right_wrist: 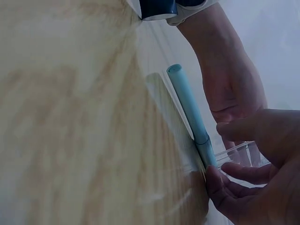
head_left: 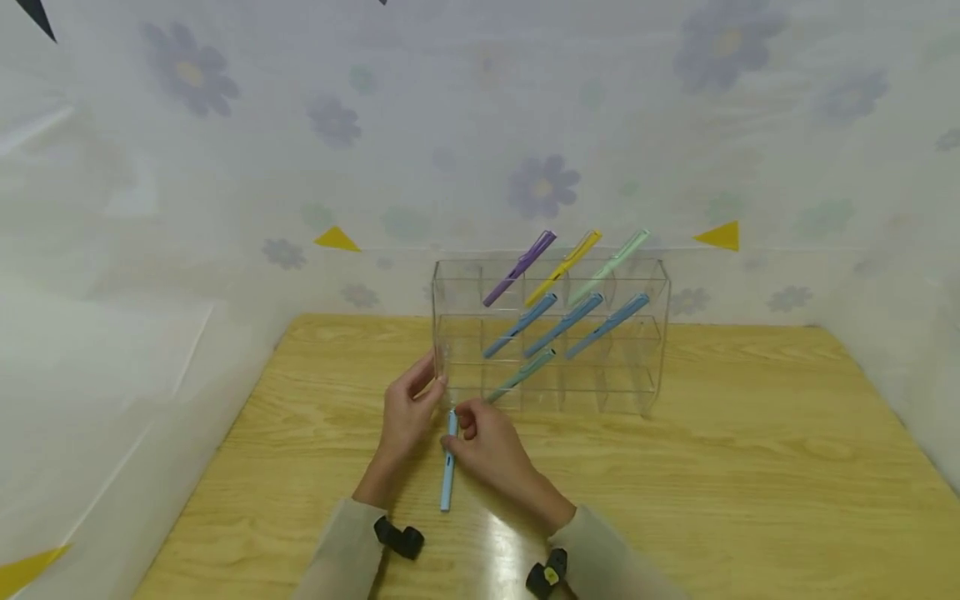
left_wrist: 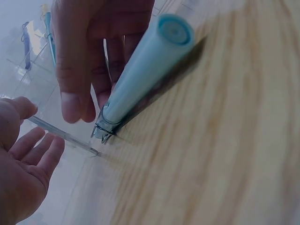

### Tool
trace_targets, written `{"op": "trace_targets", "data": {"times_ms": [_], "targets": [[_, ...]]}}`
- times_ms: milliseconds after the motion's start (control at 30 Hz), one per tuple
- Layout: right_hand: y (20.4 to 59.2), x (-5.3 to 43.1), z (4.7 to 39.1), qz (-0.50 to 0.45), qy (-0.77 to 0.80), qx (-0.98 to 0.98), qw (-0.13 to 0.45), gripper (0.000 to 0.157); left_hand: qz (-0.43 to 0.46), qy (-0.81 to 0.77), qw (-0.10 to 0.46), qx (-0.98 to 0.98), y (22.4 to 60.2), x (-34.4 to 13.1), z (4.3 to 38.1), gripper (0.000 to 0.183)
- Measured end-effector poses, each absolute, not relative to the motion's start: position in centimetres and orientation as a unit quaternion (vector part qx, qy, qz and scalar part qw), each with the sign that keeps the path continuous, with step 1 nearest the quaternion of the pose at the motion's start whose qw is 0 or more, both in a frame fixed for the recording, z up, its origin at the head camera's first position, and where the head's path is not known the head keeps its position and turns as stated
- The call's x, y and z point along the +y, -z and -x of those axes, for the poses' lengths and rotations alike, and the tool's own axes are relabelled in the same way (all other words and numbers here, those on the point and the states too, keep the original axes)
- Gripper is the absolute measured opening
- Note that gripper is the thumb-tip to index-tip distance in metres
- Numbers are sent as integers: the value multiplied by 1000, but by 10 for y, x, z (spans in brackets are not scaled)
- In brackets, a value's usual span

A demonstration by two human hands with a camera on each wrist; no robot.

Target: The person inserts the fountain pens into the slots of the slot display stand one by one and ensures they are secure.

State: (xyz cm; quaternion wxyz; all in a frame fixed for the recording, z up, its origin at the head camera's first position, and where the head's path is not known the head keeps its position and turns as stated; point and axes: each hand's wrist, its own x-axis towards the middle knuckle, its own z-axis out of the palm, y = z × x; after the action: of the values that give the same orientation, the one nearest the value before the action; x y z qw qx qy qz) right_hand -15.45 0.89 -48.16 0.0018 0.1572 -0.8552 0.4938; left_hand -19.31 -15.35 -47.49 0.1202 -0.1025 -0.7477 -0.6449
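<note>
A clear acrylic pen rack (head_left: 551, 333) stands on the table. My left hand (head_left: 405, 412) grips its lower left edge, the thumb on one side of the panel and the fingers on the other in the left wrist view. A light blue pen (head_left: 447, 479) is at the rack's front left corner, its clip end toward the rack. My right hand (head_left: 491, 442) is beside the pen. In the right wrist view its bent fingertips (right_wrist: 213, 180) touch the pen's clip end, while the thumb (right_wrist: 229, 129) stands apart from it.
Slanted in the rack are a purple pen (head_left: 519, 268), a yellow pen (head_left: 564, 268), a pale green pen (head_left: 610, 267), several blue pens (head_left: 564, 325) and a grey-green pen (head_left: 521, 375). Behind the wooden table (head_left: 750, 467) hangs a flowered sheet (head_left: 450, 125).
</note>
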Motion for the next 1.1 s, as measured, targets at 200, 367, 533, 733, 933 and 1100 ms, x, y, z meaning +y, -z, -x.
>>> {"op": "trace_targets", "data": {"times_ms": [200, 367, 533, 733, 933, 1100], "targets": [[481, 2, 155, -156, -448, -881, 2, 47, 96, 647, 119, -747, 476, -154, 193, 46], [479, 1, 152, -175, -412, -894, 8, 44, 91, 653, 124, -741, 477, -154, 194, 46], [478, 6, 151, -188, -399, -897, 8, 29, 86, 657, 127, -738, 478, -153, 194, 45], [474, 16, 151, -201, -411, -889, -9, 27, 93, 659, 128, -735, 477, -151, 194, 45], [463, 31, 152, -201, -439, -874, -56, 35, 99, 663, 128, -731, 476, -151, 195, 46], [453, 44, 153, -200, -468, -856, -91, 40, 92, 664, 126, -731, 475, -151, 194, 46]]}}
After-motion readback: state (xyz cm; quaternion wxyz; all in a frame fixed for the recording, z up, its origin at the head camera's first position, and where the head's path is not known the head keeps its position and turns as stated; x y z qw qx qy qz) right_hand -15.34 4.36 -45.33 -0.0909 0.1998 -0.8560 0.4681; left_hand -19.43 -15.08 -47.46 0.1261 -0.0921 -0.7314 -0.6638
